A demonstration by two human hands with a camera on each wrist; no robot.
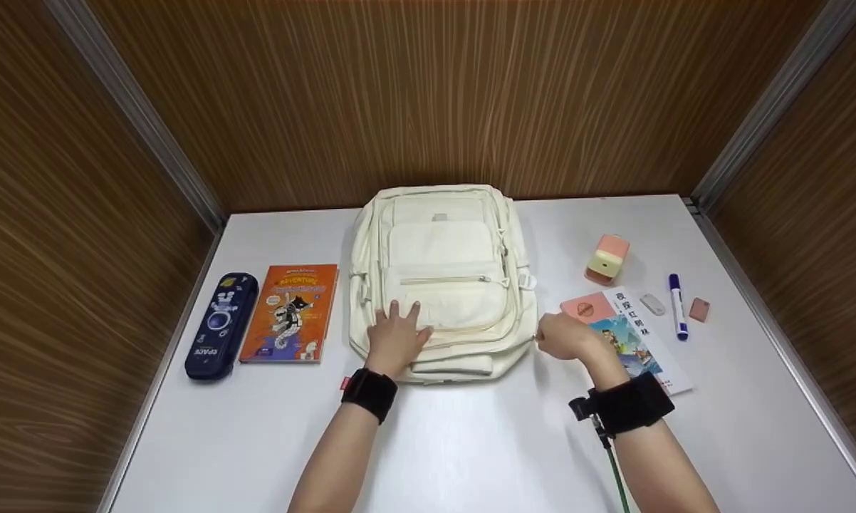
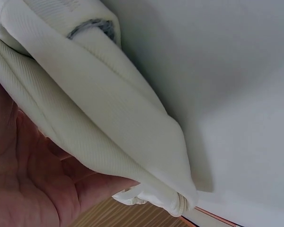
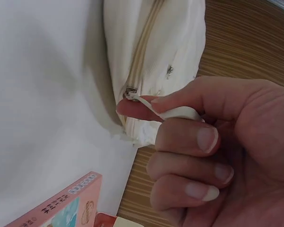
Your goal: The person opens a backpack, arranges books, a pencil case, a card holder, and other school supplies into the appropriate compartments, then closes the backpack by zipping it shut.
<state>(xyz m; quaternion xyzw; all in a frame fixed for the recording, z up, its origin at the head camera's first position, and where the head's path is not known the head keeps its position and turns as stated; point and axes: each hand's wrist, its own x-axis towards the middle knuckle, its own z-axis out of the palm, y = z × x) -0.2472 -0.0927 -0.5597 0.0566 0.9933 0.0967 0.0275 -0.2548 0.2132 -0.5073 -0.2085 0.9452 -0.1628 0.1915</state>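
Note:
A cream backpack [image 1: 442, 246] lies front side up on the white table. My left hand [image 1: 394, 338] rests on its lower left front with fingers spread. In the left wrist view the palm [image 2: 33, 189] lies against the ribbed fabric [image 2: 109, 109] at the bag's edge. At the bag's lower right side, my right hand [image 1: 567, 337] pinches a zipper pull. The right wrist view shows the cream pull tab [image 3: 180, 113] between thumb and curled fingers, with the metal slider [image 3: 131, 92] on the zipper track [image 3: 144, 42].
Left of the bag lie an orange book [image 1: 293, 313] and a dark blue pencil case [image 1: 221, 326]. To the right are a white-and-pink book [image 1: 656, 349] partly under my right arm, a pink-and-yellow sharpener-like box [image 1: 608, 258], a marker [image 1: 677, 306], a grey oval item [image 1: 652, 304] and a small pink block [image 1: 699, 309].

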